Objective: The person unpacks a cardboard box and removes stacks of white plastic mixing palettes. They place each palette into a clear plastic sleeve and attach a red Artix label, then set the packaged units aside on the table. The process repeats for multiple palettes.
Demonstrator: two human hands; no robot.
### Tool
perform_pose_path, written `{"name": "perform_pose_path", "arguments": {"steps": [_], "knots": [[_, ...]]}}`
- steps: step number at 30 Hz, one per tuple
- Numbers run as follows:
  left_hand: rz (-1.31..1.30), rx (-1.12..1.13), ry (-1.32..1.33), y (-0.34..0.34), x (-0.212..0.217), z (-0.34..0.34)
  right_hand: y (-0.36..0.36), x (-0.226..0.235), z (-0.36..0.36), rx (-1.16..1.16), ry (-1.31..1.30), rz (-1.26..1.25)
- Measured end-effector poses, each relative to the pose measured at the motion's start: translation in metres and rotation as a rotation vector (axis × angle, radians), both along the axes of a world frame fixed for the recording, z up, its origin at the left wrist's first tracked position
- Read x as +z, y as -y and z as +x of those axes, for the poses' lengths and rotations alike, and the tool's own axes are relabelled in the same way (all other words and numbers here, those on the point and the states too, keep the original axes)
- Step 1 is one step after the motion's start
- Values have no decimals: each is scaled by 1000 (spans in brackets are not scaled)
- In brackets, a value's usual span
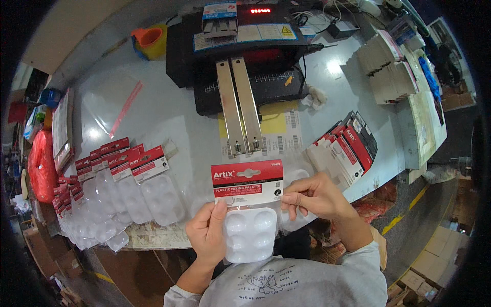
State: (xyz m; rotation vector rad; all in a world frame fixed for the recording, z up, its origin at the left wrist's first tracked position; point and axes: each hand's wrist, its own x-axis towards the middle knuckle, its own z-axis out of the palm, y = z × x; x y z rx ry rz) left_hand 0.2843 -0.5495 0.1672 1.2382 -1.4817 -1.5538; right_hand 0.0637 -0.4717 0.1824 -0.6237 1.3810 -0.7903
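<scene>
A palette pack (pixel 250 230) has edges pinched by left hand (pixel 207 233) and right hand (pixel 318 197), with bare table (pixel 192 140) leftward.

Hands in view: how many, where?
2: left hand gripping the white palette's left side; right hand at the card's lower right corner. No others visible.

Machine (pixel 204 66) on table (pixel 171 115) — palette pack (pixel 249 217) before it, more packs (pixel 116 197) left, cards (pixel 348 151) right

White plastic palette (pixel 250 236) with six rounded wells, facing the camera, between left grip (pixel 207 230) and right grip (pixel 314 197). Its flat red-and-white header card (pixel 248 180) extends above, held at the lower corners.
</scene>
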Motion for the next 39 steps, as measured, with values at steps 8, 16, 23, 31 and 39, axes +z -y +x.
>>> {"name": "perform_pose_path", "arguments": {"steps": [8, 16, 23, 31, 39], "knots": [[-13, 15, 30, 0, -8, -2, -8, -12, 12, -162, 10, -163], [-42, 26, 74, -3, -10, -4, -8, -11, 18, -194, -18, -191], [163, -187, 278, 5, -1, 5, -8, -9, 14, -181, 148, -61], [40, -402, 459, 70, -39, -9, 42, -50, 0, -274, 164, 27], [61, -345, 387, 75, -55, -23, 55, -57, -5, -353, 61, -21]]}}
